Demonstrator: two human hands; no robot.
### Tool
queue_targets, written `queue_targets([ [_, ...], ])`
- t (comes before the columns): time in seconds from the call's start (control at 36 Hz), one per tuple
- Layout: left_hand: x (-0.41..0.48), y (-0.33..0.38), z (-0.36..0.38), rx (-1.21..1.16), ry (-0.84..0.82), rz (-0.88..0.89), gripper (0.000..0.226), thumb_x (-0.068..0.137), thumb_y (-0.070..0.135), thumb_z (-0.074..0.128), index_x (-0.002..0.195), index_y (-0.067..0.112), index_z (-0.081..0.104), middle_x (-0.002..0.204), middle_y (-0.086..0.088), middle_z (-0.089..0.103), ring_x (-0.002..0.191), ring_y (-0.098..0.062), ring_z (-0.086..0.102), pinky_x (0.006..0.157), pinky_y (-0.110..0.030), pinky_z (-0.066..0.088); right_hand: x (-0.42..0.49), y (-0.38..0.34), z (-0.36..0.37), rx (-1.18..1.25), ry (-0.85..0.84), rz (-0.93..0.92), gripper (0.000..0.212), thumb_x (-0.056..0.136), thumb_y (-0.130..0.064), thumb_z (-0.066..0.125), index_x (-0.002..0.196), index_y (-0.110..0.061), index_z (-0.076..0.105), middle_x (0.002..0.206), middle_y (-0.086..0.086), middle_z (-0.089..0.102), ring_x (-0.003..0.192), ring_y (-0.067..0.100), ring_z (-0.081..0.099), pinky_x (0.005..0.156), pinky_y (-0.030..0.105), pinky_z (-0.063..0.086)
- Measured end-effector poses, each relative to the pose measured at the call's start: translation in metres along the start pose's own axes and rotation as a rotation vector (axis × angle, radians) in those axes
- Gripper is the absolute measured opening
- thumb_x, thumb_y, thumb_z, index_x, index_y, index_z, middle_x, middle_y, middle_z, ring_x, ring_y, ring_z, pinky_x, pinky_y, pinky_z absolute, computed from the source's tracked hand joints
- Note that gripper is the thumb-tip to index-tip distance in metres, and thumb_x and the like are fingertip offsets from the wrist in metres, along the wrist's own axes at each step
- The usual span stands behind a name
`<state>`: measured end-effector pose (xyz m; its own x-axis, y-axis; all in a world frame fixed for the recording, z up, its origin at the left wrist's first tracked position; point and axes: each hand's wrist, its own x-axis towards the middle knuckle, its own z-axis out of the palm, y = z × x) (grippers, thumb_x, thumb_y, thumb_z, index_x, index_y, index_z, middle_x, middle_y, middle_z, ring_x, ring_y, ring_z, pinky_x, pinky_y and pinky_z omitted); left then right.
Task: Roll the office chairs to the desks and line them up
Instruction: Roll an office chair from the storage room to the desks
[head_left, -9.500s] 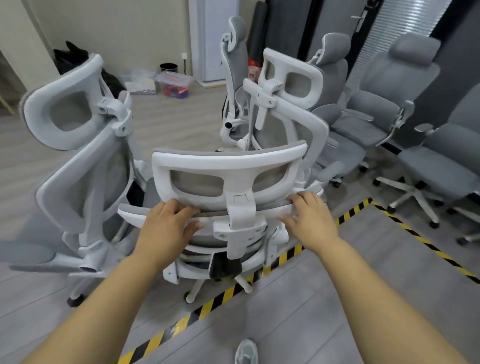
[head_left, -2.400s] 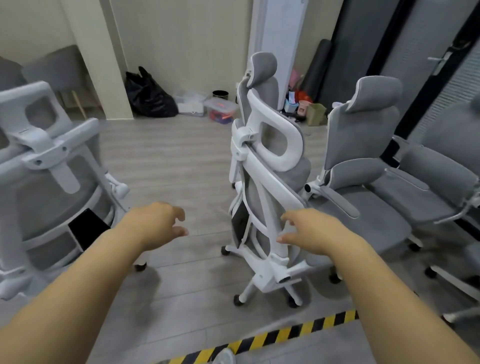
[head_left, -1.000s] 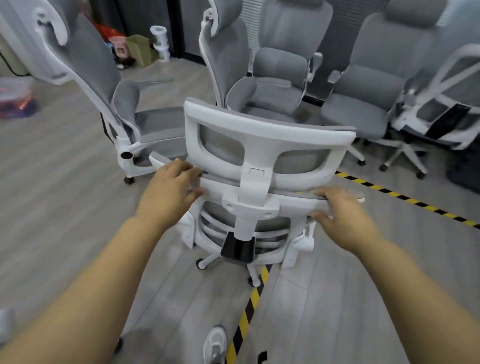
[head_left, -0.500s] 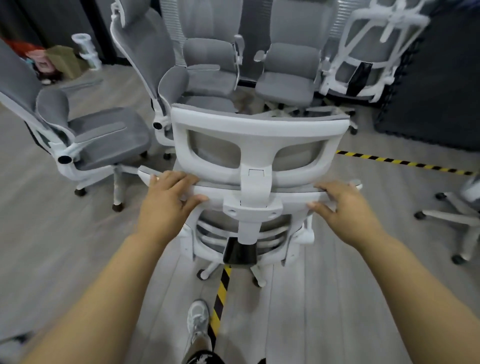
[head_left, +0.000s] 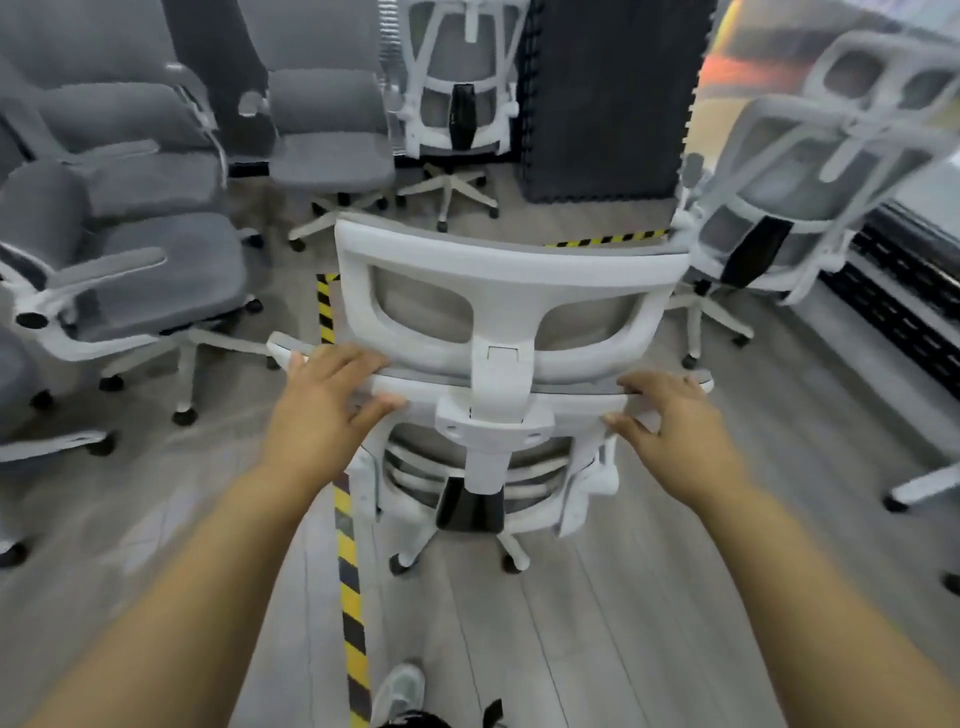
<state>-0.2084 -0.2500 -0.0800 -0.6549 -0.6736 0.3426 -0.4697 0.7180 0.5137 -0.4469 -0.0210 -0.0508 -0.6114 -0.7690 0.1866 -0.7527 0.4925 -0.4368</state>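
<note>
While swung round from the grey chairs (head_left: 171, 270) at left toward the far chairs, rolled the white chair (head_left: 509, 322) along the striped tape (head_left: 347, 545) on the floor; still no desks seen. Left hand (head_left: 322, 410) and right hand (head_left: 675, 421) clamped on backrest top bar, well apart, chair directly ahead.

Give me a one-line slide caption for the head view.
Both hands, left hand and right hand, grip the white chair by its backrest top, beside hazard tape.

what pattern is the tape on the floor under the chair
Yellow and black diagonal stripes on the floor tape, clearest in the head view.
</note>
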Motion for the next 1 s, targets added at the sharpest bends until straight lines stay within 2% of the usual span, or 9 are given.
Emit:
queue_targets([
  [0.08, 0.024, 0.015, 0.018, -0.031, -0.1, 0.054, 0.04, 0.084, 0.044, 0.061, 0.118, 0.023, 0.06, 0.124, 0.003, 0.054, 0.115, -0.009, 0.035, 0.108, -0.058, 0.026, -0.013, 0.017, -0.011, -0.026, 0.038, 0.096, 0.036, 0.085, -0.031, 0.066, 0.116, -0.013, 0.061, 0.119, 0.002, 0.06, 0.101, 0.002, 0.041, 0.105, 0.046, 0.034],
  [0.19, 0.056, 0.035, 0.044, -0.071, -0.216, 0.166, 0.042, 0.086, 0.044, 0.058, 0.122, 0.022, 0.058, 0.128, 0.001, 0.052, 0.118, -0.018, 0.041, 0.111, -0.055, 0.022, -0.028, 0.035, -0.025, -0.048, 0.062, 0.266, 0.04, 0.086, -0.036, 0.064, 0.12, -0.017, 0.06, 0.125, 0.001, 0.058, 0.117, 0.022, 0.047, 0.106, 0.046, 0.034],
  [0.28, 0.079, 0.054, 0.066, -0.08, -0.28, 0.259, 0.043, 0.088, 0.039, 0.059, 0.126, 0.019, 0.057, 0.13, -0.002, 0.051, 0.125, -0.021, 0.037, 0.113, -0.052, 0.02, -0.039, 0.047, -0.035, -0.056, 0.094, 0.369, 0.042, 0.086, -0.034, 0.066, 0.123, -0.016, 0.059, 0.127, 0.002, 0.057, 0.119, 0.021, 0.047, 0.109, 0.047, 0.031],
  [0.39, 0.106, 0.078, 0.097, -0.12, -0.347, 0.392, 0.043, 0.088, 0.037, 0.06, 0.125, 0.015, 0.057, 0.127, -0.006, 0.053, 0.123, -0.027, 0.043, 0.111, -0.054, 0.023, -0.051, 0.061, -0.048, -0.076, 0.12, 0.502, 0.042, 0.088, -0.034, 0.063, 0.127, -0.019, 0.057, 0.132, 0.0, 0.055, 0.123, 0.02, 0.045, 0.109, 0.045, 0.031],
  [0.64, 0.156, 0.146, 0.163, -0.211, -0.432, 0.578, 0.039, 0.088, 0.032, 0.063, 0.12, 0.011, 0.059, 0.122, -0.009, 0.053, 0.117, -0.027, 0.043, 0.106, -0.055, 0.03, -0.063, 0.1, -0.081, -0.149, 0.097, 0.695, 0.044, 0.094, -0.033, 0.054, 0.135, -0.018, 0.05, 0.141, 0.0, 0.049, 0.129, 0.025, 0.04, 0.111, 0.045, 0.027],
  [0.75, 0.175, 0.181, 0.191, -0.221, -0.486, 0.613, 0.039, 0.087, 0.03, 0.062, 0.121, 0.01, 0.058, 0.125, -0.009, 0.051, 0.121, -0.027, 0.042, 0.108, -0.051, 0.03, -0.064, 0.126, -0.097, -0.205, 0.083, 0.733, 0.038, 0.095, -0.028, 0.052, 0.133, -0.021, 0.053, 0.135, -0.001, 0.054, 0.123, 0.026, 0.044, 0.097, 0.033, 0.033],
  [0.86, 0.197, 0.217, 0.218, -0.281, -0.531, 0.591, 0.042, 0.087, 0.033, 0.062, 0.124, 0.015, 0.056, 0.131, -0.004, 0.047, 0.127, -0.023, 0.038, 0.109, -0.044, 0.031, -0.059, 0.155, -0.112, -0.205, 0.131, 0.76, 0.038, 0.093, -0.03, 0.056, 0.13, -0.021, 0.056, 0.13, -0.002, 0.058, 0.12, 0.023, 0.047, 0.102, 0.033, 0.031],
  [0.92, 0.21, 0.232, 0.233, -0.298, -0.562, 0.589, 0.042, 0.087, 0.035, 0.062, 0.125, 0.019, 0.054, 0.132, 0.001, 0.045, 0.129, -0.02, 0.036, 0.107, -0.042, 0.035, -0.055, 0.17, -0.12, -0.2, 0.161, 0.763, 0.039, 0.09, -0.032, 0.06, 0.128, -0.021, 0.058, 0.128, -0.002, 0.06, 0.117, 0.021, 0.049, 0.09, 0.024, 0.033],
  [1.0, 0.228, 0.255, 0.255, -0.3, -0.592, 0.626, 0.04, 0.087, 0.036, 0.061, 0.123, 0.021, 0.053, 0.131, 0.003, 0.045, 0.13, -0.018, 0.035, 0.105, -0.042, 0.037, -0.048, 0.195, -0.13, -0.18, 0.181, 0.776, 0.039, 0.087, -0.035, 0.064, 0.123, -0.021, 0.062, 0.124, -0.006, 0.062, 0.112, 0.017, 0.054, 0.069, 0.013, 0.023],
])
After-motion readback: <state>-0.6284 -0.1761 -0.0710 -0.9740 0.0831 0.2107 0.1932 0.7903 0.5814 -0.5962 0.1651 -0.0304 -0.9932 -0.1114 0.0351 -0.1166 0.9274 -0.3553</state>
